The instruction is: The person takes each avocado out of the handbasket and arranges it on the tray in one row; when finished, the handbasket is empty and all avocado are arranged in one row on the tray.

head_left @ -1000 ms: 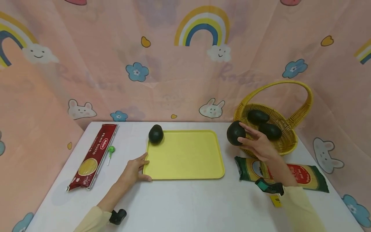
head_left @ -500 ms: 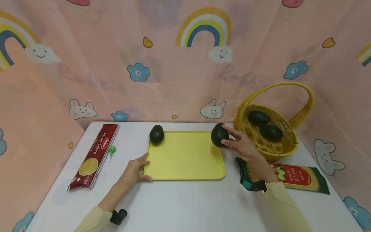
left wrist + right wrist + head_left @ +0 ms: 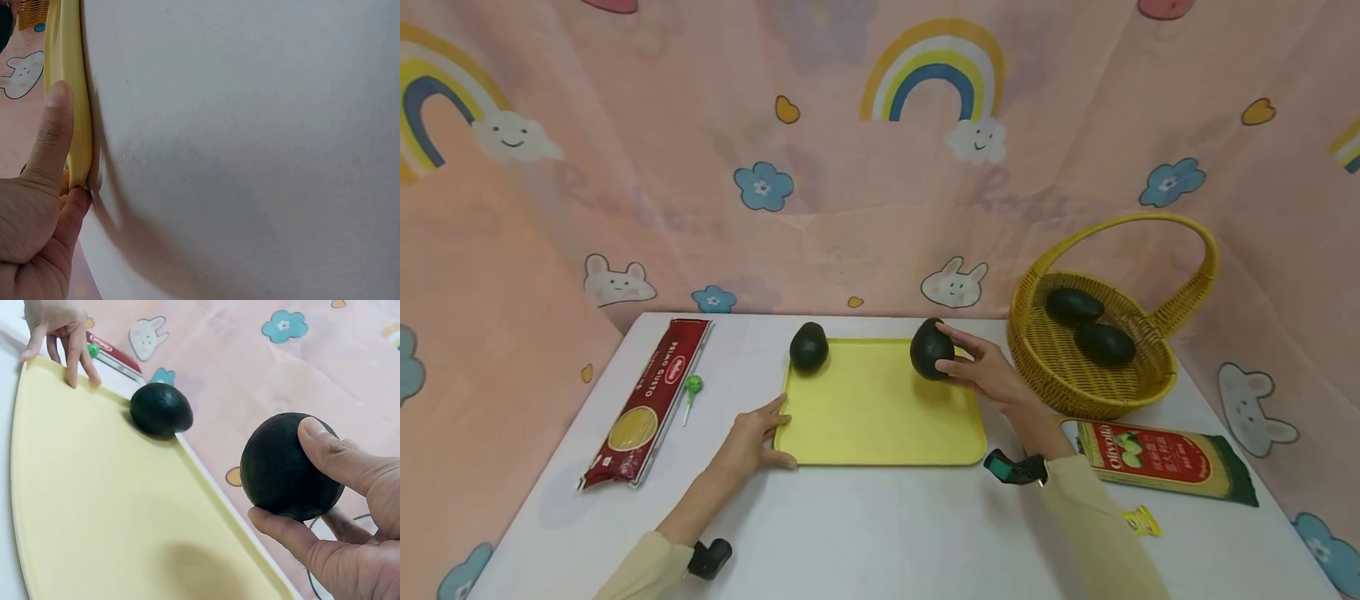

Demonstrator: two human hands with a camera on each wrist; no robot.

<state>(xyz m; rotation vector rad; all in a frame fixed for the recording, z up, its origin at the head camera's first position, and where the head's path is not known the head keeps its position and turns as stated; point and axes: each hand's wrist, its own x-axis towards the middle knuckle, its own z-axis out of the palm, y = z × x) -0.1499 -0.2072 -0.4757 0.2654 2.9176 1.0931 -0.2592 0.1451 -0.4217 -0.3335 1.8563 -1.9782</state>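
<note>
A dark avocado (image 3: 931,350) is in my right hand (image 3: 992,375), pinched between thumb and fingers. It hangs over the right part of the yellow tray (image 3: 880,425), its shadow falling on the tray in the right wrist view. A second avocado (image 3: 161,410) lies at the tray's far left corner. My left hand (image 3: 751,442) holds the near left corner of the tray, the thumb (image 3: 57,119) along the front side and the fingers at the left rim. Two more avocados, one at the back (image 3: 1073,305) and one nearer (image 3: 1105,344), lie in the yellow wicker basket (image 3: 1093,404).
Left of the tray lie a red spaghetti packet (image 3: 651,396) and a green lollipop (image 3: 693,384). In front of the basket is a red, green and yellow pasta packet (image 3: 1172,462), partly behind the right sleeve. A small yellow item (image 3: 1142,522) sits near that sleeve.
My right hand has carried the avocado leftward from the front of the basket to over the tray. The left hand stays at the tray's corner.
</note>
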